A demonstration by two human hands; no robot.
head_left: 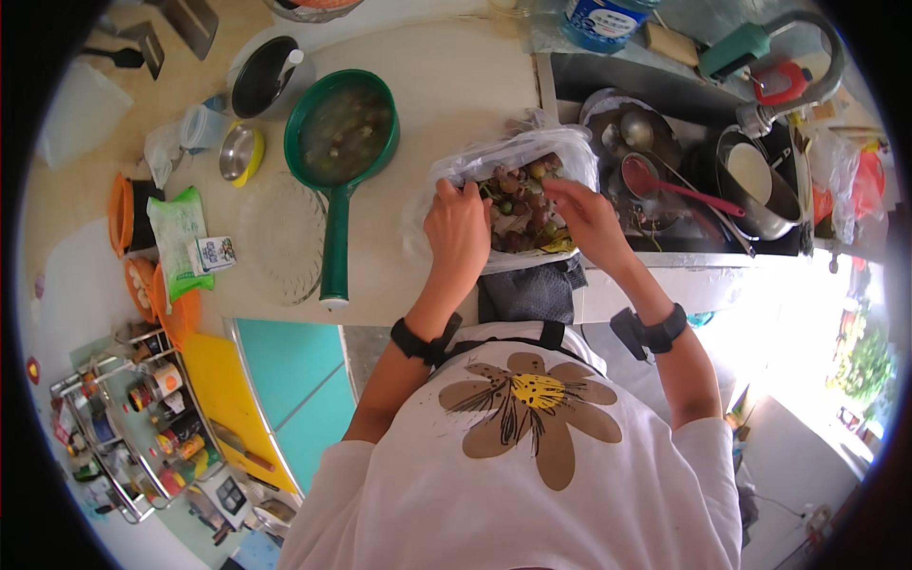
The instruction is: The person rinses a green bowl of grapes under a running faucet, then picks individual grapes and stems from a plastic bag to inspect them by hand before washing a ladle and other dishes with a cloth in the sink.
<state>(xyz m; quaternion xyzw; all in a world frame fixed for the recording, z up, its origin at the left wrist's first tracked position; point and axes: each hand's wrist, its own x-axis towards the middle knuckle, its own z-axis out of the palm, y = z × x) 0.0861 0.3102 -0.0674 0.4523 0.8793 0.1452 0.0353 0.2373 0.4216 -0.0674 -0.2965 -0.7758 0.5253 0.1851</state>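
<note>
Standing by the surface [446, 85], I see both hands in a clear plastic bag [513, 157] of mixed red and green grapes [522, 204] at the front edge beside the sink [665, 142]. Left hand [458, 233] has its grip closed on the bag's rim; right hand [591, 220] pinches grapes inside. Green pan [342, 133] holds murky water with grapes, with bare room just left of the bag.

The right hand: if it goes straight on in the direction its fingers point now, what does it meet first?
The right hand points up and left into the clear plastic bag. It would probably meet the grapes inside first, right at its fingertips. Depth is hard to judge, so it may already touch them.
</note>
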